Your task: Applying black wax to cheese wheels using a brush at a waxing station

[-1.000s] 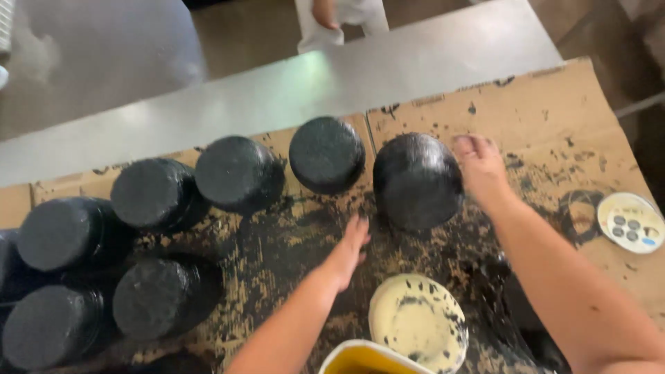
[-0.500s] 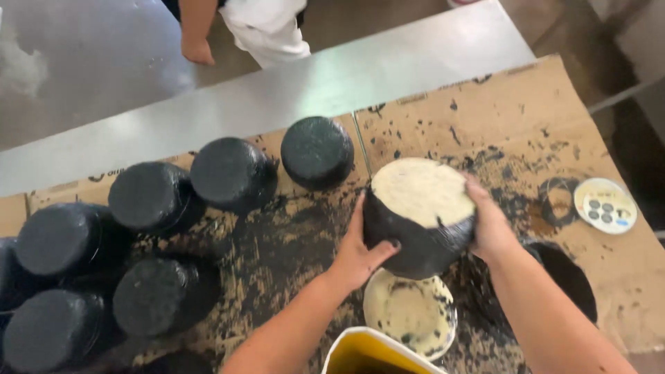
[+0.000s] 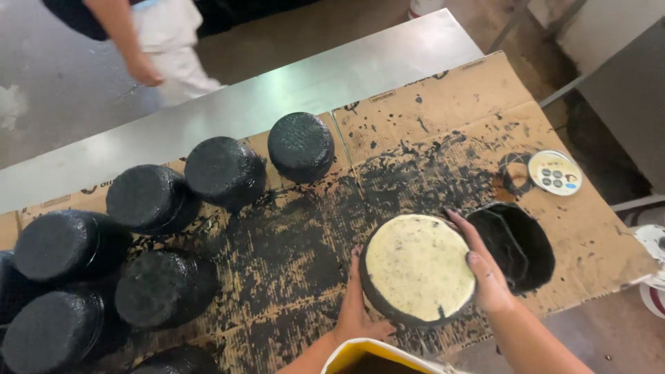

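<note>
Held wheel: pale face up, black sides; left hand and right hand fingers curled around it.
Done: black-coated wheels stand left of it.
Left: pale face uncoated.

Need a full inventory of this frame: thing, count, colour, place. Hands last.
Turned-over round: 1, pale cream top face, black side, centre right, held between both hands.
Black-coated rounds: at least 7 clearly seen, black, in an arc from top centre down the left side; more are cut off at the left and bottom edges.
Cardboard sheet: brown, smeared black, covering the table.
Metal table: 1, grey, bare strip along the far edge.
Black tub: 1, right of the held round.
Round lid: 1, whitish with dots, far right.
Yellow container: 1, white rim, bottom edge, partly seen.
Other person: 1, white clothing, top left beyond the table.
Left hand: on the round's near left side.
Right hand: on its right side.
</note>
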